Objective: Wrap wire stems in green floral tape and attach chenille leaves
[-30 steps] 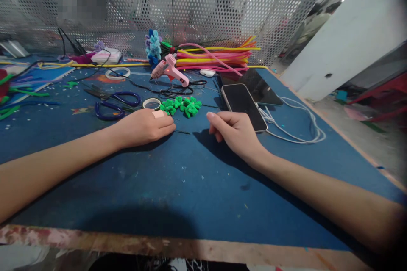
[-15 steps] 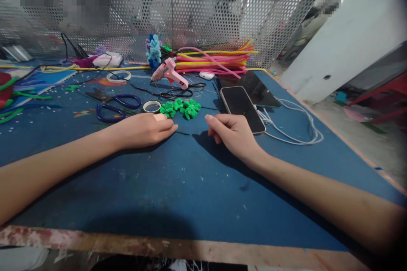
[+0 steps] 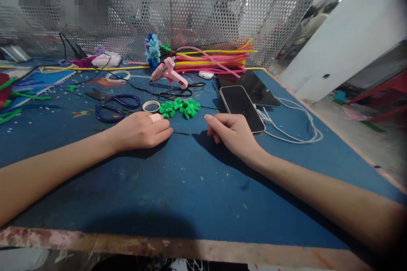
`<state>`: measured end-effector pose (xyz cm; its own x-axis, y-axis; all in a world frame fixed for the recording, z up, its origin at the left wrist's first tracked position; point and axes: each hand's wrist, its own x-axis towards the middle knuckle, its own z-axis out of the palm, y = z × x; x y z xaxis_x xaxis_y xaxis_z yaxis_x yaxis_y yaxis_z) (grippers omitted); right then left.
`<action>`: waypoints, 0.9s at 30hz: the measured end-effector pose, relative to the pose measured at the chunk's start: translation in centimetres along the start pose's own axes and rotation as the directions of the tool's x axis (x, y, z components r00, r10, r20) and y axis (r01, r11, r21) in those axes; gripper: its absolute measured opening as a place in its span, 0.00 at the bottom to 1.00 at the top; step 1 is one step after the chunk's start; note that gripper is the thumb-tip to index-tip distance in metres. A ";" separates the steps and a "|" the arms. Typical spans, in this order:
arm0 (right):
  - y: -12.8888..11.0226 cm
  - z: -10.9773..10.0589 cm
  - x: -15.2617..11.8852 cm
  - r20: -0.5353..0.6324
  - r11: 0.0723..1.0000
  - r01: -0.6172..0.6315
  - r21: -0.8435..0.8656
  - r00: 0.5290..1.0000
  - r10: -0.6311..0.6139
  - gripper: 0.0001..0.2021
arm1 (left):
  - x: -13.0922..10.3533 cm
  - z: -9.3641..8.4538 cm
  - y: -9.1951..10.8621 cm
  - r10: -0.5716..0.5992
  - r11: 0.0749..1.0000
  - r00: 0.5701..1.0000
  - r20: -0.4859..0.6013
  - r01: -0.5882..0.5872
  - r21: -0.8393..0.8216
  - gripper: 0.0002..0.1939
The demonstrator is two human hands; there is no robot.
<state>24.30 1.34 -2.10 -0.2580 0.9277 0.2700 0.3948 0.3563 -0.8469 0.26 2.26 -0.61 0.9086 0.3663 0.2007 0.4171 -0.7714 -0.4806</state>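
Note:
My left hand (image 3: 144,130) rests on the blue tabletop, a pinkish bandage round one finger. Its fingers are bent and pressed together; the thumb and whatever lies under the palm are hidden. A thin dark green stem (image 3: 182,134) lies on the table just beyond those fingertips. Green fuzzy pipe-cleaner flowers (image 3: 190,109) sit behind, between the two hands, beside a roll of tape (image 3: 151,106). My right hand (image 3: 232,133) is loosely curled on its side, thumb over the bent fingers, with nothing visible in it. The phone (image 3: 242,108) lies right behind it.
Blue-handled scissors (image 3: 110,108) lie left of the tape. At the back are a pink glue gun (image 3: 170,73) with a black cord, bundled pipe cleaners (image 3: 213,61) and a blue fuzzy flower bunch (image 3: 153,51). A white cable (image 3: 305,139) loops at right, by a dark tablet (image 3: 259,89).
My left hand has drawn back slightly to the left, and more of the thin green stem shows beyond its fingertips. The stem and my right hand have stayed put.

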 end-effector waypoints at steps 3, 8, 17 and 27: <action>0.0 0.0 0.0 -0.004 1.000 -0.002 -0.004 1.000 0.002 0.21 | 0.1 0.0 0.1 -0.039 0.999 0.998 0.043 0.040 -0.021 0.13; 0.0 0.1 0.1 -0.007 1.000 0.001 -0.008 1.000 -0.001 0.22 | 0.1 0.1 -0.1 -0.022 0.998 0.999 0.049 0.025 -0.059 0.14; 0.0 0.1 0.1 -0.007 1.000 0.006 -0.007 1.000 -0.006 0.23 | -0.1 0.8 -0.2 -0.039 0.994 0.999 -0.002 0.039 -0.099 0.13; -0.1 0.0 0.1 -0.005 1.000 0.011 -0.017 1.000 -0.011 0.23 | 0.4 -0.1 -0.1 -0.069 0.992 0.997 0.026 0.072 -0.099 0.14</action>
<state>24.20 1.37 -2.02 -0.2575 0.9243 0.2816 0.4074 0.3681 -0.8358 0.56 2.40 -0.45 0.8766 0.4322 0.2113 0.4811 -0.7911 -0.3778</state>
